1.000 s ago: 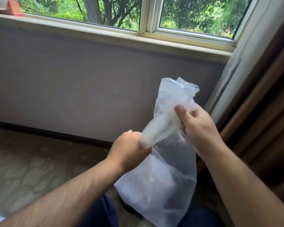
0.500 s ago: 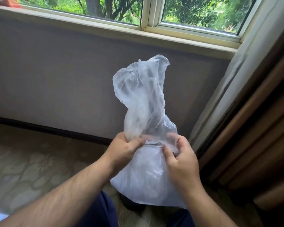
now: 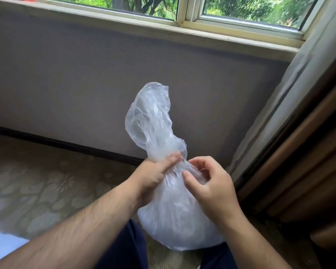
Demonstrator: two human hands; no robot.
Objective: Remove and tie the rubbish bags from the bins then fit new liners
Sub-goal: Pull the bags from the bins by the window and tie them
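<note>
A translucent white rubbish bag (image 3: 171,216) hangs in front of me, its body bulging below and its gathered top (image 3: 149,117) standing up loose above the neck. My left hand (image 3: 153,177) grips the twisted neck of the bag in a fist. My right hand (image 3: 208,185) is just right of the neck, fingers curled, with thumb and fingertips on the plastic there. No bin can be seen.
A grey wall (image 3: 85,74) runs under a window sill (image 3: 202,33), with a dark skirting strip (image 3: 66,144) above patterned carpet (image 3: 37,187). A pale curtain (image 3: 279,105) and brown wooden furniture (image 3: 308,162) stand at the right. My dark trouser legs (image 3: 128,247) are below.
The bag's loose top has shrunk and dropped as the neck is gathered tighter. My left hand now fists the neck; my right hand has shifted to the neck's right side.
</note>
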